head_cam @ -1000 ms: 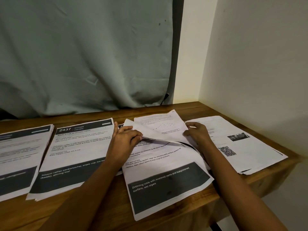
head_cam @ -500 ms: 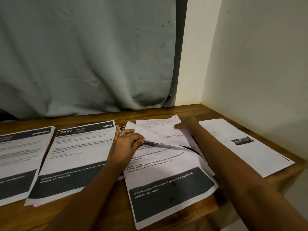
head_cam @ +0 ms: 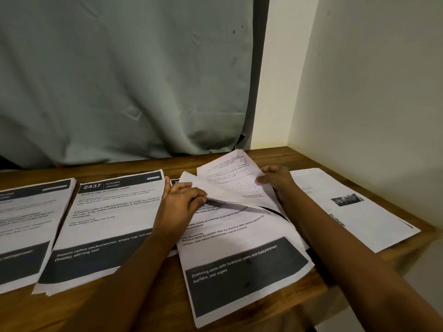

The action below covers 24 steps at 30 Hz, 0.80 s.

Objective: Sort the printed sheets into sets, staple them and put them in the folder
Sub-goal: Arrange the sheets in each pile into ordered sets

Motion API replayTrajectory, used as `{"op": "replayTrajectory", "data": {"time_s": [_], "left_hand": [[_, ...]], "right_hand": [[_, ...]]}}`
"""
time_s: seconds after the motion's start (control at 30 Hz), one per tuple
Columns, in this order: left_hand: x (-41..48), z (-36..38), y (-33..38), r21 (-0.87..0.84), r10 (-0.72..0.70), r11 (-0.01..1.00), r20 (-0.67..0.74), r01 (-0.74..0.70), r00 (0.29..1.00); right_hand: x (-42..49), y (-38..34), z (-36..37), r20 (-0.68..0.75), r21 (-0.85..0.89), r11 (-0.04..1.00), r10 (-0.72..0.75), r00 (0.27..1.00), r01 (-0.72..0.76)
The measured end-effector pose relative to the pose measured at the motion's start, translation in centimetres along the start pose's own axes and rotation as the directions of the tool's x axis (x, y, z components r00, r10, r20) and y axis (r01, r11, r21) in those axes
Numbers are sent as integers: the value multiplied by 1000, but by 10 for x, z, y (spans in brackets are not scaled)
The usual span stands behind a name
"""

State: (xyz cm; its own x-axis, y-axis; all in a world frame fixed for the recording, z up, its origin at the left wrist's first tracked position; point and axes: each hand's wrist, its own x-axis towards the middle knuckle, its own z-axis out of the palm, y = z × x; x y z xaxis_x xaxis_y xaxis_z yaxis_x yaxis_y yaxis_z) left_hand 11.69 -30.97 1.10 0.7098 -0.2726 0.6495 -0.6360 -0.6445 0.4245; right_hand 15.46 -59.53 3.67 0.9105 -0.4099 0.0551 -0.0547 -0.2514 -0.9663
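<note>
Running along a grey-green curtain [head_cam: 119, 80] and into the corner of a cream wall [head_cam: 371, 92], a wooden table [head_cam: 167, 283] carries four lots of printed sheets side by side. A far-left stack [head_cam: 24, 224] is cut off by the frame edge. Next to it lies a stack headed "2437 KITCHEN" [head_cam: 107, 224], then a dressing-table stack [head_cam: 239, 267], named for the words in its dark lower band. At the far right sits a pale stack [head_cam: 359, 212] with a small photo and a code block, partly covered by the right forearm.

Most of the small print is too blurred to read, and how many sheets each stack holds cannot be told. The header of the dressing-table stack is hidden under raised pages [head_cam: 199, 185].

The left hand [head_cam: 178, 204], a ring [head_cam: 171, 192] on one finger, has its fingers curled and pinches the left edge of those raised pages. The right hand [head_cam: 275, 180] pinches the right edge of the topmost lifted sheet [head_cam: 230, 178] between thumb and fingers, holding it tilted up off the stack.
</note>
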Motion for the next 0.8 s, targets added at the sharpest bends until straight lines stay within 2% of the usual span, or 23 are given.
{"op": "replayTrajectory", "data": {"time_s": [0.1,0.2,0.27,0.37,0.43,0.7,0.8], "left_hand": [[0,-1,-1,-18,10,1000,1,-10,1000],[-1,-2,1,-44,-20,999,-10,20,1000],[-1,-3,6,-93,-105,990,6,105,994],[-2,-5,9,-142,-199,969,33,201,979],[-2,-4,6,-145,-211,966,44,216,976],[-2,-3,5,-122,-213,969,40,216,976],[-3,-3,5,-111,-201,973,26,203,979]], "right_hand": [[-34,-17,-3,72,46,985,-167,983,164],[-69,-23,-11,208,60,939,-344,916,339],[-86,-19,-16,319,36,925,-368,873,377],[-95,-9,-17,398,-110,890,-368,840,442],[-94,-4,-16,415,-153,863,-386,824,482],[-87,4,-16,429,-119,851,-420,799,511],[-86,2,-14,334,-62,879,-428,840,473]]}}
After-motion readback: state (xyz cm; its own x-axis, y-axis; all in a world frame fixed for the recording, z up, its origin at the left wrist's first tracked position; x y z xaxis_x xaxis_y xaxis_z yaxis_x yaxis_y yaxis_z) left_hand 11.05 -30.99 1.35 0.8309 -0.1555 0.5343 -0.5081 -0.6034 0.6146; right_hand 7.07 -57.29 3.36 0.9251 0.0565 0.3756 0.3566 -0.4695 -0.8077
